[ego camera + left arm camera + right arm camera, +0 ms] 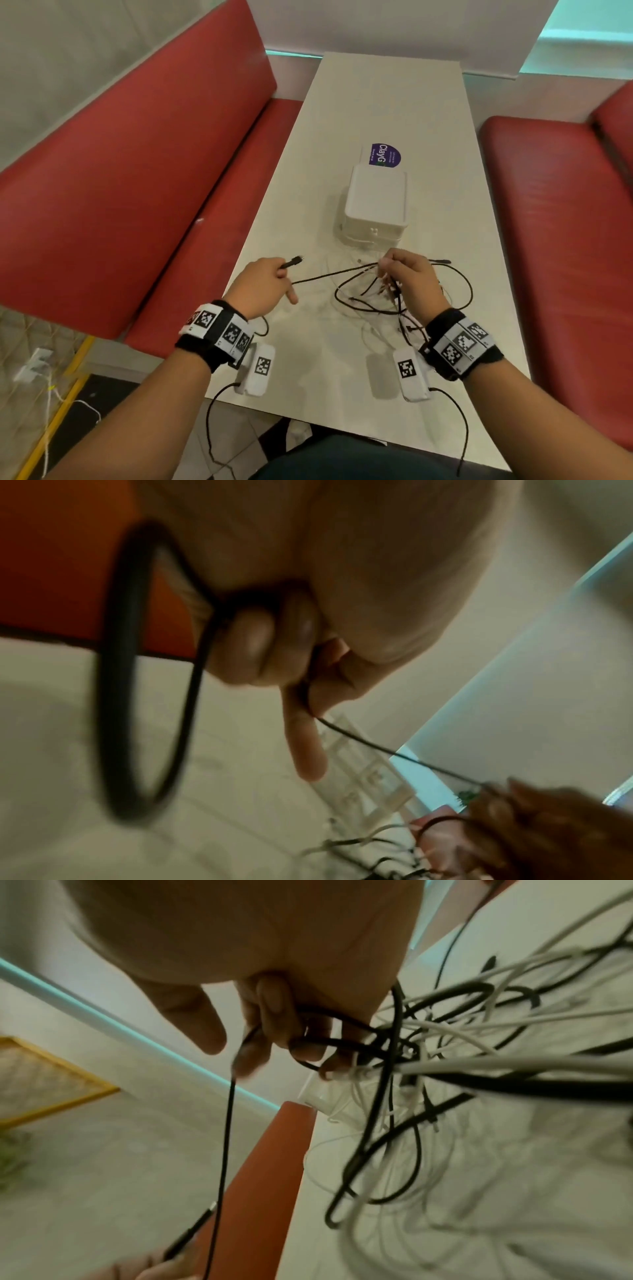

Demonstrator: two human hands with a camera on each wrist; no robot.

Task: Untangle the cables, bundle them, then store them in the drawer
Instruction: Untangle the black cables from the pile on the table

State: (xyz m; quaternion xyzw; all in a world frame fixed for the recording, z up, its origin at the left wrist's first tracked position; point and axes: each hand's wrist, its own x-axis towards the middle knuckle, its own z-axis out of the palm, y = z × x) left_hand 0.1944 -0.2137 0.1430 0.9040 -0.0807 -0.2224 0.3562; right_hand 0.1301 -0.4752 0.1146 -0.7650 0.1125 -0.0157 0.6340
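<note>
Your left hand (262, 287) pinches a thin black cable (323, 275) near the table (383, 102)'s left edge — bare top beyond. Your right hand (409, 279) clutches the tangle (373, 291) of black and white cords, before the white boxy drawer (375, 205).

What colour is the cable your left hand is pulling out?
Black; the left hand grips the black cable near its plug, clearest in the head view.
</note>
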